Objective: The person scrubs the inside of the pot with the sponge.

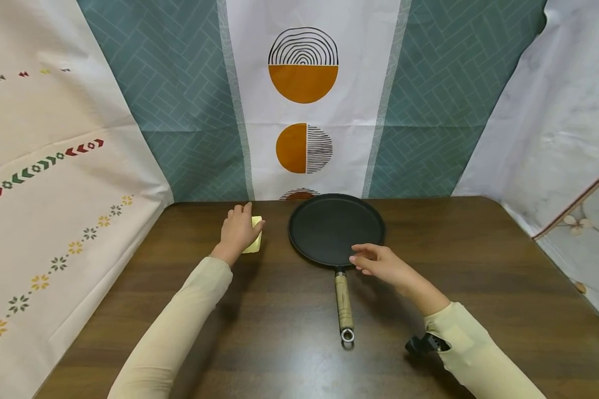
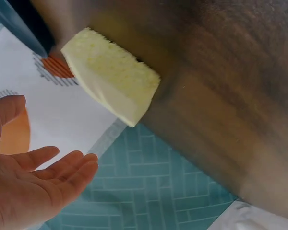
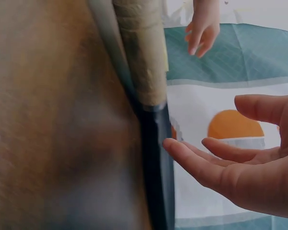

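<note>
Black and flat, the pan (image 1: 336,229) lies near the desk's (image 1: 479,266) far edge, wooden handle (image 1: 344,301) toward the person, nothing on it yet. Right hand (image 1: 381,265) hovers open over its near rim; left hand (image 1: 237,231), fingers relaxed, sits over the yellow sponge (image 1: 255,241) without gripping it. Whether either hand touches is hard to tell, and the wrist views are blurred.

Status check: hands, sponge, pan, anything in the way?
Left hand open over yellow sponge, no grip. Right hand open at rim of black pan. Nothing between hands and items.

A pale yellow sponge (image 1: 255,239) lies flat beside a round black pan (image 1: 336,228), wooden handle pointing toward me.
</note>
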Available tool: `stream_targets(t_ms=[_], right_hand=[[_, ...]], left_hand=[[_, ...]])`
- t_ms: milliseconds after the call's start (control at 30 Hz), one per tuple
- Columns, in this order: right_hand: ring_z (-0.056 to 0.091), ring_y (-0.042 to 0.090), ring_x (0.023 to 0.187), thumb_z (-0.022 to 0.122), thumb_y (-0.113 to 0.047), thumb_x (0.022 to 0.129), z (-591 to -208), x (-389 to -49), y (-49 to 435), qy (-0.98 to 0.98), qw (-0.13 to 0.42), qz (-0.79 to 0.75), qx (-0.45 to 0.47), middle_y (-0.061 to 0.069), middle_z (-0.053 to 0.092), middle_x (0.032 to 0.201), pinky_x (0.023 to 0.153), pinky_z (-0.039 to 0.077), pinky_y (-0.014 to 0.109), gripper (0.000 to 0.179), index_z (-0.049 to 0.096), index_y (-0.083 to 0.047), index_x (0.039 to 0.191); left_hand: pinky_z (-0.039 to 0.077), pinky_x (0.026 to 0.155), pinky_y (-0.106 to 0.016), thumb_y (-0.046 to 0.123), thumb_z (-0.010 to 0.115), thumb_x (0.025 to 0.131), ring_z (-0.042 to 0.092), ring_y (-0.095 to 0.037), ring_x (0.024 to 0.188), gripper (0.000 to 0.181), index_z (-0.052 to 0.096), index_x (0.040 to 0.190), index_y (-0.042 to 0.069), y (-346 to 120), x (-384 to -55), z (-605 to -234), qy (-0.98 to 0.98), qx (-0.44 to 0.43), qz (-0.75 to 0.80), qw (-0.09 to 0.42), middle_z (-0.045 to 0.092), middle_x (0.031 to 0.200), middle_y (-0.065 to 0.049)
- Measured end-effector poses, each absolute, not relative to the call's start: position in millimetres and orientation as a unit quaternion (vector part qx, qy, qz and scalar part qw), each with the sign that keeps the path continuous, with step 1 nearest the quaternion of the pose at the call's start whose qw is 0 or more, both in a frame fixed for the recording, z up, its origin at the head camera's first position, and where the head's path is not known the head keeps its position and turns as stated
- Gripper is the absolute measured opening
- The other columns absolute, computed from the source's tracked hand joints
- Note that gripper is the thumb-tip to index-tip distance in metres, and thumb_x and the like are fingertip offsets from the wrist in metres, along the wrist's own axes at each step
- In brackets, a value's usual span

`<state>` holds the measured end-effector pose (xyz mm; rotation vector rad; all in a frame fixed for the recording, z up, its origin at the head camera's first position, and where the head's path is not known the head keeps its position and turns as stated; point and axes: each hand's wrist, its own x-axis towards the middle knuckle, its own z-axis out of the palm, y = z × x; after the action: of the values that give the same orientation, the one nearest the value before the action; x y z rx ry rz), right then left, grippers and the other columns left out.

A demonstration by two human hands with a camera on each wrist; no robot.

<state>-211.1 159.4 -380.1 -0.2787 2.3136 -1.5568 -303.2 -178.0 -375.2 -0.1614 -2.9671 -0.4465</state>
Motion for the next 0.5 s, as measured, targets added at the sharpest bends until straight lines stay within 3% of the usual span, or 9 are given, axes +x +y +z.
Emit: stream_targets(t_ms=[500], right_hand=[[0.057,0.031,0.109,0.059,-0.009,0.093,-398,-199,149,0.718,0.271,-0.638,-0.058,0.029,0.049,0.129,0.096,0.047,0.043,0.061,0.029,0.016,0.140]], left_hand=[[0.040,0.096,-0.057,0.039,0.057,0.095,0.039,-0.046,0.123,0.073,0.030,0.147,-0.006,-190,-319,-400,-0.987,-0.044,-0.153,0.008,0.036,0.141,-0.030]])
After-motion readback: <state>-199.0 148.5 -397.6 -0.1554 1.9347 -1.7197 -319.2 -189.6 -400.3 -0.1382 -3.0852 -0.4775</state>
